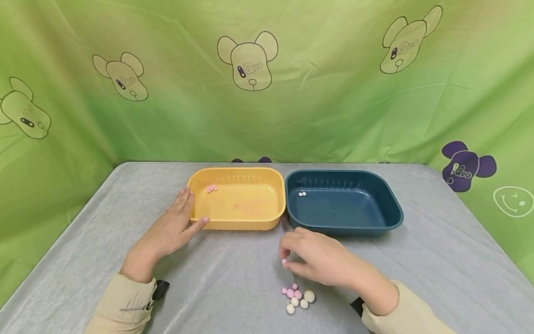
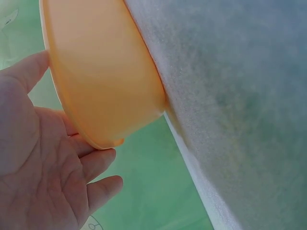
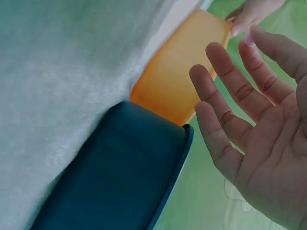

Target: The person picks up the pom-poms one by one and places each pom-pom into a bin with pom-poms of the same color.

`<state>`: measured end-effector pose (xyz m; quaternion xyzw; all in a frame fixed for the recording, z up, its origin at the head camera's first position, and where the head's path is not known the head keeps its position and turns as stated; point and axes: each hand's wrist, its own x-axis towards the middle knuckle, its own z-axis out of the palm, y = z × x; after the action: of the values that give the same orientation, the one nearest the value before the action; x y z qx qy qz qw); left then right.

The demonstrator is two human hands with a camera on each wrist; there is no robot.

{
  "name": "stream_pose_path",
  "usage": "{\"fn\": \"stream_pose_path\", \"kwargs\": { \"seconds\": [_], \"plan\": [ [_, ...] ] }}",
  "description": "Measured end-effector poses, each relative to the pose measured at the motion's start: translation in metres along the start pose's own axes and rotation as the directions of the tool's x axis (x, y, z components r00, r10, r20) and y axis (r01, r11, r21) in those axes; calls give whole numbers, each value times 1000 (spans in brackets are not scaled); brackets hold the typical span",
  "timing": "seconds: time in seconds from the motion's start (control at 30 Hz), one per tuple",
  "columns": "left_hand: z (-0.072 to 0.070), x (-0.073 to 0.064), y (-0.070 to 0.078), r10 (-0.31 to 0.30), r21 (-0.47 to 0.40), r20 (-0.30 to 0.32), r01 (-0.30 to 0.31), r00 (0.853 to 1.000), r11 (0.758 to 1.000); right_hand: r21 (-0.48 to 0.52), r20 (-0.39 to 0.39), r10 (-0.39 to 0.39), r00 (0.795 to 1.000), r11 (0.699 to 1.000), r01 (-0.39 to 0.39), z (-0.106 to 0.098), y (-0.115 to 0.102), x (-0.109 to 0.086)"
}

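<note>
My right hand (image 1: 319, 257) pinches a small pink ball (image 1: 284, 261) between thumb and index finger, above the table and in front of the bins. In the right wrist view the same pink ball (image 3: 249, 39) shows at the fingertips, the other fingers spread. Below that hand lie several loose pink balls (image 1: 290, 293) and cream-white balls (image 1: 309, 296) of mixed sizes. With fingers spread, my left hand (image 1: 168, 229) rests against the left end of a yellow plastic bin (image 1: 238, 225), its thumb on the front rim. A few pink balls (image 1: 212, 188) sit inside that bin.
A dark blue bin (image 1: 346, 229) stands right beside the yellow one, with two white balls (image 1: 302, 194) at its left. Grey cloth (image 1: 221, 287) covers the table. Green printed fabric (image 1: 317, 106) hangs behind and at both sides.
</note>
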<state>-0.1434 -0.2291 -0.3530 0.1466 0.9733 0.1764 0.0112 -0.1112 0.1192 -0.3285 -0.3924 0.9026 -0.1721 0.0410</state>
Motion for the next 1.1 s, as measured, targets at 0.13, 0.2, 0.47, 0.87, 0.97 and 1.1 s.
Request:
{"fn": "stream_pose_path", "kwargs": {
  "seconds": [0.13,0.2,0.47,0.87,0.97,1.1],
  "plan": [
    [-1,0,1,2,-4,0,-2,1000,1000,17,-17,12,1000,1000,-12,-4,1,2],
    [-1,0,1,4,-6,-3,-4,1000,1000,31,-24,16,1000,999,-15,-6,1,3],
    [-1,-1,1,8,-10,-5,-8,1000,1000,58,-30,25,999,998,-24,-7,4,6],
    [0,-1,1,5,-9,-7,-6,1000,1000,93,-45,46,998,995,-42,-9,9,10],
    [0,-1,1,6,-6,-9,-6,1000,1000,102,-40,48,998,994,-44,-9,10,12],
    [0,0,1,2,-3,-7,-2,1000,1000,106,-39,52,998,993,-47,-9,11,15]
  ]
}}
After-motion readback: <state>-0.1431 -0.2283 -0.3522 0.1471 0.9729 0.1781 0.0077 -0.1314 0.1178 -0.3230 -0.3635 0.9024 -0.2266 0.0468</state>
